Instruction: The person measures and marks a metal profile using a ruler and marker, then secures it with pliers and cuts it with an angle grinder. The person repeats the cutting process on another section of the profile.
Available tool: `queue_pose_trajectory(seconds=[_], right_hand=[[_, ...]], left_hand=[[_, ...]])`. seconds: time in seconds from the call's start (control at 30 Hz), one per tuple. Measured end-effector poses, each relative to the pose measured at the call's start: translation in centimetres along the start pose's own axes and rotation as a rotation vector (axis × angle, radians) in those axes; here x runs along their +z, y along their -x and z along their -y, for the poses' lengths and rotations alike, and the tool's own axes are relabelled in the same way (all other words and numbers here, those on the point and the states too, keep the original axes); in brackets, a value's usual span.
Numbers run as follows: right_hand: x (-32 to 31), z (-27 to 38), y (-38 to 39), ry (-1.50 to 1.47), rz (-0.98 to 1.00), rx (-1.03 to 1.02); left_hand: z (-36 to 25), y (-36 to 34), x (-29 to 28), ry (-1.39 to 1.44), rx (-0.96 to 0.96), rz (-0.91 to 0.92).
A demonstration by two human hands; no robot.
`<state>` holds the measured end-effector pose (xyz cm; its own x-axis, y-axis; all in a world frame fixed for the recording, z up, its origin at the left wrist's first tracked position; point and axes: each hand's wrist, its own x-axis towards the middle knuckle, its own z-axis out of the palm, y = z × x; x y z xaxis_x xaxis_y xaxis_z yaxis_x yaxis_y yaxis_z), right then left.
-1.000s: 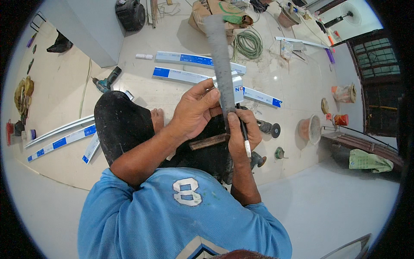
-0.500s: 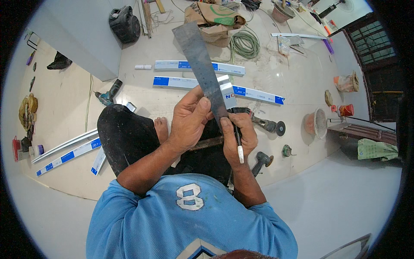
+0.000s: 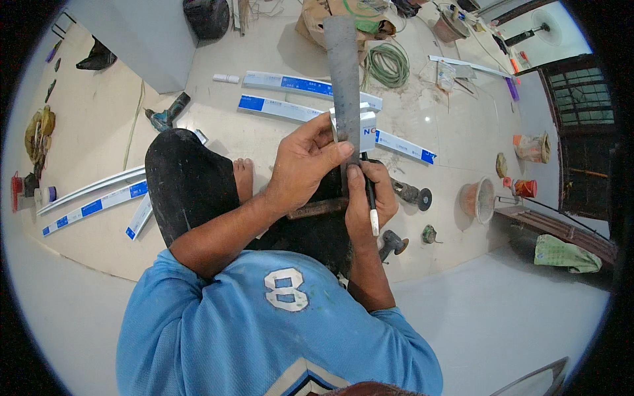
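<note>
A long, flat grey metal strip point(image 3: 345, 86) stands upright in front of me. Its lower end lies against a short white metal channel piece point(image 3: 367, 132) with printing on it. My left hand point(image 3: 300, 162) pinches the strip, thumb on its face and fingers behind. My right hand point(image 3: 370, 198) presses a thumb on the strip's lower end and also grips a black marker point(image 3: 371, 191) with a white end pointing down. Hands and strip partly hide the channel piece.
White-and-blue channels point(image 3: 284, 105) lie on the tiled floor ahead, others point(image 3: 99, 208) at left. A cordless drill point(image 3: 167, 113) lies left, an angle grinder point(image 3: 413, 195) right. A coiled hose point(image 3: 387, 65), paper sack point(image 3: 314, 26) and bucket point(image 3: 477, 200) are farther out. A wooden bar point(image 3: 317, 208) is below my hands.
The metal strip has swung from leaning left to nearly upright. My left thumb has moved right, onto the strip's face. The head view has shifted slightly.
</note>
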<state>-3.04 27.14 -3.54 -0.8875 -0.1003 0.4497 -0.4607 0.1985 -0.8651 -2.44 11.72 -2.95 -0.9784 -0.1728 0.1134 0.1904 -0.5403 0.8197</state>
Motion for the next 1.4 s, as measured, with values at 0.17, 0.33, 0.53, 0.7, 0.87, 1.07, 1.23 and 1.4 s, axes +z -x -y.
queue_pose_trajectory(seconds=[0.17,0.33,0.53,0.7,0.87,1.07,1.23,1.4], right_hand=[[0.1,0.2,-0.1,-0.021,-0.007,0.057],[-0.2,0.1,-0.1,-0.033,0.017,0.145],[0.0,-0.1,-0.3,0.001,0.004,0.125],[0.0,0.0,-0.4,0.001,0.006,0.158],[0.0,0.3,-0.6,-0.003,0.013,0.205],[0.0,0.2,-0.5,-0.029,0.023,0.243],[0.2,-0.7,-0.4,-0.066,0.055,0.124],[0.8,-0.6,-0.2,-0.026,0.019,0.044]], left_hand=[[-0.5,0.0,-0.1,0.241,-0.117,-0.014],[0.0,-0.4,-0.6,0.293,-0.125,0.016],[0.6,-0.6,-1.0,0.244,-0.130,0.008],[0.5,-0.8,-1.0,0.239,-0.119,0.019],[0.8,-0.8,-1.1,0.219,-0.114,0.018],[0.8,-1.0,-1.2,0.194,-0.126,-0.009],[0.7,-0.6,-0.8,0.117,-0.042,-0.047],[0.6,-0.5,-1.1,0.028,-0.020,-0.066]])
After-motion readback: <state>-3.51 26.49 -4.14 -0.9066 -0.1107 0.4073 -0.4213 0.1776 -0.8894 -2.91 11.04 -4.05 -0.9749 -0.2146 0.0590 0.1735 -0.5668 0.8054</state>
